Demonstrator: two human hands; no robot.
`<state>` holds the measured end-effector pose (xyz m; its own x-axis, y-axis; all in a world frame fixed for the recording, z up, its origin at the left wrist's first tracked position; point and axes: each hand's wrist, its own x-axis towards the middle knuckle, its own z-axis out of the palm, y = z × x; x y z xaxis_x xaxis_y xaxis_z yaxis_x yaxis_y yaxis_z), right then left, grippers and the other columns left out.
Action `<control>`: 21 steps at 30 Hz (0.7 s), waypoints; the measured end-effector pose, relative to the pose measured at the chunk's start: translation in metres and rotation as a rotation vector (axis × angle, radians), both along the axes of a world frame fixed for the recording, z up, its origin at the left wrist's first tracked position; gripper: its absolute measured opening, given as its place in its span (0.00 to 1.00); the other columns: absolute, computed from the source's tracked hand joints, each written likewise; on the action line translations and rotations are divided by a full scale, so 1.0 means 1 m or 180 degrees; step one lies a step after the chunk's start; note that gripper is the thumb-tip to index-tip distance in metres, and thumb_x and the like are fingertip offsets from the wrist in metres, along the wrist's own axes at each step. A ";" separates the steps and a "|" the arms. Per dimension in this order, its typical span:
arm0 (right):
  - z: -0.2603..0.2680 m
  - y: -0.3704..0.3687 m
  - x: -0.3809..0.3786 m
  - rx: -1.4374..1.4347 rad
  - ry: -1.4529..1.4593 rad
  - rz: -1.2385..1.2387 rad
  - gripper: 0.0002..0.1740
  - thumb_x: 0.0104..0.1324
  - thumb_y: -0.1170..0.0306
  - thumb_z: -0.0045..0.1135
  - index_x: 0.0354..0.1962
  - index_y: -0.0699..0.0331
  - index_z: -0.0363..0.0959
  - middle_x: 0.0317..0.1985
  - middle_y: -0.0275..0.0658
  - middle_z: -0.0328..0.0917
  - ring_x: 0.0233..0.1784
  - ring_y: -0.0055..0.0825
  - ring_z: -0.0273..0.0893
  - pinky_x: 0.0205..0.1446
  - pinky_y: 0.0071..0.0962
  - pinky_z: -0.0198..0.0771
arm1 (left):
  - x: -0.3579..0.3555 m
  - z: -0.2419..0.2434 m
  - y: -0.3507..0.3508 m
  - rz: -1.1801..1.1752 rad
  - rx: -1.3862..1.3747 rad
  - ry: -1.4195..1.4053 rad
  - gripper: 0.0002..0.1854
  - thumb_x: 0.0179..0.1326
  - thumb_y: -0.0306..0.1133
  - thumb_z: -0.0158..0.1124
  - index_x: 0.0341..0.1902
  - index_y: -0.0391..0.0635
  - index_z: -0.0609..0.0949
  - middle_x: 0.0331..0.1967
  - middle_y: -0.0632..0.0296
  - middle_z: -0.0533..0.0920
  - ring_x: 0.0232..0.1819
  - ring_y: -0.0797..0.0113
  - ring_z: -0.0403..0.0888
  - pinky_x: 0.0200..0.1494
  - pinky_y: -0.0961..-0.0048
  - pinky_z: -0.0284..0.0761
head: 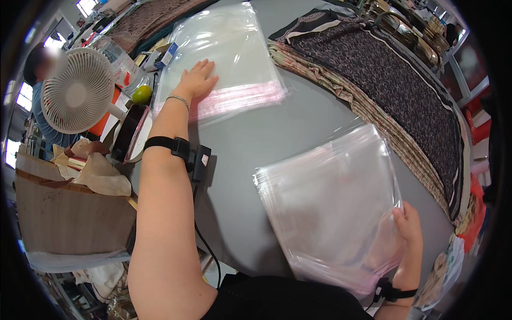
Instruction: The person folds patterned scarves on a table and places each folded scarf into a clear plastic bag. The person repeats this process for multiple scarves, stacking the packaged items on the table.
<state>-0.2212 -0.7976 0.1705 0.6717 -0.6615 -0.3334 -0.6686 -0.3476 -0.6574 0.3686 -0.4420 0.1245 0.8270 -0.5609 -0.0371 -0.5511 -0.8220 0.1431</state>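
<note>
My left hand (199,80) lies spread, palm down, on the left part of a stack of clear plastic bags (236,52). Pink-tinted strips run along the near edge of that stack. At the right, my right hand (408,224) pinches the edge of a second batch of clear plastic bags (328,200), with the thumb on top and the other fingers mostly hidden. Its layers fan out at the left edge, and its near corner looks pinkish. This batch extends over the grey tabletop (232,172) close to my body.
A long pile of folded patterned fabric (380,76) curves along the right side. To the left stand a white fan (78,90), a green fruit (142,95), a black phone-like slab (129,132), a small blue-and-white box (166,56) and a cloth bag (96,168). A person (38,92) is behind the fan.
</note>
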 end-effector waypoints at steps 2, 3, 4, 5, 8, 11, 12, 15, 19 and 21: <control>-0.002 -0.001 -0.001 -0.0176 0.0054 0.0087 0.09 0.60 0.69 0.55 0.28 0.67 0.69 0.19 0.30 0.66 0.24 0.16 0.62 0.26 0.23 0.60 | 0.004 -0.002 0.001 -0.0063 -0.0078 -0.0025 0.34 0.63 0.56 0.47 0.71 0.57 0.61 0.75 0.64 0.51 0.76 0.63 0.44 0.71 0.43 0.40; -0.002 -0.001 -0.001 -0.0127 -0.0046 0.0119 0.09 0.60 0.69 0.55 0.29 0.67 0.69 0.20 0.30 0.66 0.24 0.17 0.62 0.27 0.23 0.61 | 0.006 -0.004 0.001 -0.0045 -0.0082 -0.0062 0.34 0.63 0.56 0.46 0.71 0.58 0.61 0.75 0.64 0.51 0.76 0.63 0.44 0.71 0.43 0.40; -0.001 -0.001 -0.001 -0.0159 0.0018 0.0156 0.09 0.60 0.68 0.55 0.29 0.67 0.70 0.20 0.30 0.67 0.25 0.17 0.63 0.27 0.23 0.61 | 0.007 -0.005 0.000 -0.0058 -0.0045 -0.0017 0.34 0.63 0.56 0.46 0.71 0.58 0.61 0.75 0.64 0.51 0.76 0.63 0.43 0.71 0.43 0.40; 0.001 0.000 -0.001 -0.0316 0.0145 0.0161 0.10 0.60 0.68 0.55 0.30 0.68 0.70 0.20 0.31 0.67 0.25 0.17 0.63 0.28 0.23 0.62 | 0.008 -0.006 -0.001 -0.0055 -0.0022 -0.0011 0.34 0.62 0.56 0.46 0.71 0.59 0.60 0.75 0.65 0.50 0.76 0.63 0.43 0.71 0.42 0.39; 0.007 0.004 0.002 -0.0267 0.0145 0.0160 0.11 0.60 0.67 0.55 0.30 0.68 0.70 0.20 0.33 0.68 0.25 0.18 0.64 0.29 0.24 0.63 | 0.005 -0.003 -0.007 -0.0067 -0.0084 -0.0475 0.33 0.62 0.52 0.49 0.70 0.56 0.62 0.74 0.60 0.54 0.75 0.61 0.48 0.71 0.45 0.44; 0.011 0.007 0.005 -0.0172 0.0013 0.0198 0.11 0.60 0.67 0.54 0.30 0.68 0.70 0.20 0.34 0.68 0.25 0.18 0.64 0.29 0.23 0.63 | -0.023 0.007 -0.011 -0.0299 -0.0902 -0.1271 0.28 0.63 0.43 0.53 0.66 0.49 0.66 0.68 0.53 0.63 0.69 0.55 0.60 0.67 0.53 0.56; 0.010 0.007 0.005 -0.0226 0.0043 0.0176 0.10 0.60 0.67 0.54 0.30 0.68 0.70 0.20 0.33 0.68 0.25 0.18 0.64 0.29 0.23 0.63 | -0.038 0.013 -0.012 -0.0328 -0.1283 -0.1489 0.26 0.64 0.39 0.54 0.65 0.46 0.67 0.66 0.51 0.66 0.66 0.52 0.64 0.65 0.56 0.61; 0.007 0.006 0.003 -0.0356 0.0110 0.0164 0.10 0.61 0.67 0.54 0.30 0.67 0.71 0.20 0.31 0.67 0.25 0.16 0.63 0.28 0.23 0.61 | -0.127 0.020 0.002 -0.0234 -0.2583 -0.0403 0.23 0.64 0.33 0.56 0.61 0.38 0.69 0.57 0.48 0.73 0.57 0.58 0.74 0.57 0.69 0.69; 0.003 0.010 0.003 -0.0178 -0.0130 0.0005 0.10 0.61 0.67 0.54 0.29 0.67 0.71 0.18 0.29 0.65 0.22 0.15 0.61 0.25 0.23 0.58 | -0.276 0.023 0.059 0.0829 -0.3725 0.3271 0.33 0.67 0.33 0.54 0.72 0.41 0.55 0.69 0.53 0.61 0.70 0.60 0.58 0.65 0.60 0.64; 0.002 0.016 0.011 -0.0148 -0.0255 -0.0015 0.10 0.61 0.67 0.55 0.29 0.67 0.71 0.17 0.29 0.64 0.21 0.15 0.59 0.24 0.24 0.57 | -0.325 0.026 0.075 0.1292 -0.4593 0.3844 0.33 0.68 0.32 0.52 0.72 0.38 0.51 0.72 0.51 0.54 0.73 0.60 0.52 0.66 0.50 0.62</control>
